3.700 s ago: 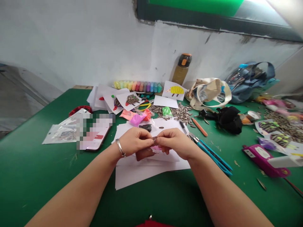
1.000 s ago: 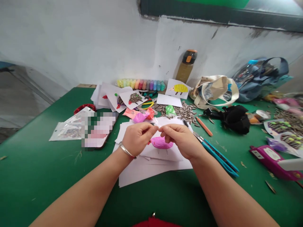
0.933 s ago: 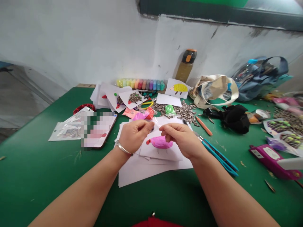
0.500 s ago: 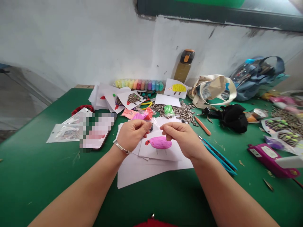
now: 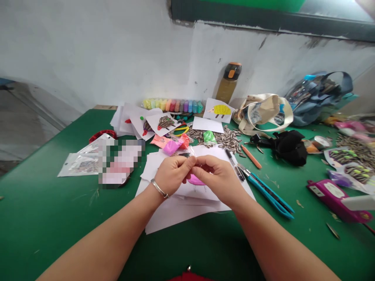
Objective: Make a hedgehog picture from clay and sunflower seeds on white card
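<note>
Working over the green table [image 5: 73,210], which fills the lower part of the frame, we have our white sheets [image 5: 164,218] layered around the centre. We judge that close fingertip work like this goes best directly above the sheets, so that any dropped bit lands on paper. We should also press lightly, steady one hand against the other, and keep our knuckles off whatever lies beneath.

Our left hand [image 5: 172,173] comes in from the lower left, its fingers curled well in and its thumb laid toward the forefinger. Our right hand [image 5: 218,177] mirrors it from the lower right, loosely cupped, with a little hollow behind the thumb. The fingertips of the two meet near the centre of the frame and hide one another, so we cannot tell whether either has hold of something small.

Beyond the hands, right of upper centre, spreads a heap of seeds [image 5: 227,138]. A blue-handled tool [image 5: 266,191] lies right of centre, just beside two pens [image 5: 235,166] on the edge of the paper. Smaller in view, the pink figure [image 5: 195,181] sits on the top sheet at the centre, partly covered by our fingers, with thin drawn legs [image 5: 205,189] below its body.
</note>
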The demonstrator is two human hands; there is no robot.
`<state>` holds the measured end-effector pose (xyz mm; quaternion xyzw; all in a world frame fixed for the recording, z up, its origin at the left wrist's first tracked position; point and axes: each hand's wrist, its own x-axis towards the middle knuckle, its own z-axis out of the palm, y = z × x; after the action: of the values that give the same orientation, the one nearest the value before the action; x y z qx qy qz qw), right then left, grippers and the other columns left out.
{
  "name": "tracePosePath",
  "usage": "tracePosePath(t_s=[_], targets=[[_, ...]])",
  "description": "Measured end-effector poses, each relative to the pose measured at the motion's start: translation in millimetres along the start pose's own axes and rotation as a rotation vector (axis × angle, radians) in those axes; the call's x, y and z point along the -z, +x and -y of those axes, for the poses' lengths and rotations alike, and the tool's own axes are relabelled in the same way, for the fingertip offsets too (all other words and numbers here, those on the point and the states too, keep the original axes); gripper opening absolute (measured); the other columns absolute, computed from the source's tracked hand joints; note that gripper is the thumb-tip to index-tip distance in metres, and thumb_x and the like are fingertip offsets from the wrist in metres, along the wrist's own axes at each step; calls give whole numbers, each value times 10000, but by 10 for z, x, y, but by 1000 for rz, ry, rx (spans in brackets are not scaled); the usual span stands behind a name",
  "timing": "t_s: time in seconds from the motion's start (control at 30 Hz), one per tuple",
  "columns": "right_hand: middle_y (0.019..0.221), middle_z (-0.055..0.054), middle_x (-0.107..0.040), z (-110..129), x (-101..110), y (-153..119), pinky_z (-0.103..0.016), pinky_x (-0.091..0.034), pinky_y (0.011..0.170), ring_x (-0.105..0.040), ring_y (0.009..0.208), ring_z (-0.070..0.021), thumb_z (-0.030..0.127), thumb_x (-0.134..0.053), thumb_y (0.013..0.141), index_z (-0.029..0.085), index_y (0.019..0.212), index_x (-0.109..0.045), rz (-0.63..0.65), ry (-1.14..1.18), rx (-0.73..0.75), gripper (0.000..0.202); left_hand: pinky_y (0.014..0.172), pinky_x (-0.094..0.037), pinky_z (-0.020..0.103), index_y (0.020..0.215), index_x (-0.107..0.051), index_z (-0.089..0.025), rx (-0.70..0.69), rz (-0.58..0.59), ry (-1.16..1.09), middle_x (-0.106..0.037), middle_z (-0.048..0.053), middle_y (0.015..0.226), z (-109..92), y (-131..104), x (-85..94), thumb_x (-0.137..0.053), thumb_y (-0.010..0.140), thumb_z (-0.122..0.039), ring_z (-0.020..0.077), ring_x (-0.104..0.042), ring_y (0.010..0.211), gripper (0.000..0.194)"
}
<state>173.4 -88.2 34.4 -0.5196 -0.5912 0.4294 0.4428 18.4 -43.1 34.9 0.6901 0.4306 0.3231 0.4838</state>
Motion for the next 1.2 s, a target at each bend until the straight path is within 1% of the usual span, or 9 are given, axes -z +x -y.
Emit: tracePosePath(t_s=[0.2, 0.3, 0.4, 0.53, 0.6, 0.7, 0.83, 0.93, 1.2], targets=[[830, -1, -701, 32, -31, -10, -291, -459, 673, -609, 743, -152, 216, -591, 862, 258, 927, -723, -19, -44, 74, 153, 400, -392, 185, 519, -560, -157, 44, 20, -33, -551, 2, 473, 13, -7, -18, -483, 876, -626, 78, -484, 407, 594], [780, 2, -692, 30, -25, -6, -291, -455, 693, -606, 758, -156, 208, -575, 869, 249, 835, -719, -33, -61, 119, 153, 392, -413, 189, 544, -581, -153, 67, 24, -68, -565, 11, 479, 14, -6, -32, -487, 848, -677, 89, -504, 406, 614], [756, 1, -679, 7, -1, 4, -293, -457, 699, -603, 748, -157, 216, -573, 867, 240, 780, -708, -63, -72, 115, 162, 427, -461, 203, 577, -613, -143, 73, 30, -105, -608, 32, 522, 14, -2, -39, -473, 844, -697, 104, -549, 440, 631], [792, -4, -680, -31, 32, 19, -290, -454, 678, -593, 742, -160, 241, -611, 835, 242, 804, -712, -127, -98, 67, 106, 487, -509, 217, 603, -644, -146, 53, 39, -136, -638, 31, 576, 5, 9, -11, -581, 811, -634, 110, -570, 495, 534], [805, -4, -680, -42, 38, 24, -288, -453, 678, -589, 746, -158, 246, -615, 830, 244, 814, -712, -132, -115, 52, 98, 503, -516, 221, 612, -656, -148, 56, 51, -154, -640, 26, 590, 1, 16, 8, -630, 790, -589, 108, -568, 510, 476], [832, -6, -685, -54, 37, 29, -289, -459, 688, -597, 762, -158, 251, -620, 824, 242, 836, -710, -119, -99, 24, 92, 512, -510, 221, 626, -665, -146, 85, 67, -211, -641, 25, 602, 9, 25, 21, -662, 777, -545, 103, -565, 519, 427], [864, -15, -691, -78, 48, 38, -302, -474, 721, -618, 807, -172, 271, -638, 813, 232, 877, -703, -84, 20, -14, 99, 520, -500, 221, 636, -673, -146, 130, 99, -303, -645, 25, 616, 41, 31, 16, -695, 761, -519, 96, -563, 523, 394], [848, -11, -689, -74, 74, 44, -299, -469, 737, -615, 822, -171, 273, -633, 821, 225, 860, -708, -53, 66, -17, 97, 512, -486, 216, 654, -685, -146, 166, 116, -370, -650, 24, 624, 63, 33, 19, -725, 747, -502, 90, -561, 520, 370], [762, 7, -649, -13, 122, 48, -256, -427, 642, -547, 704, -120, 292, -612, 850, 198, 824, -712, -34, 122, -20, 140, 517, -462, 193, 707, -703, -138, 229, 150, -441, -652, 6, 636, 72, 43, 41, -777, 720, -467, 72, -566, 525, 337]])
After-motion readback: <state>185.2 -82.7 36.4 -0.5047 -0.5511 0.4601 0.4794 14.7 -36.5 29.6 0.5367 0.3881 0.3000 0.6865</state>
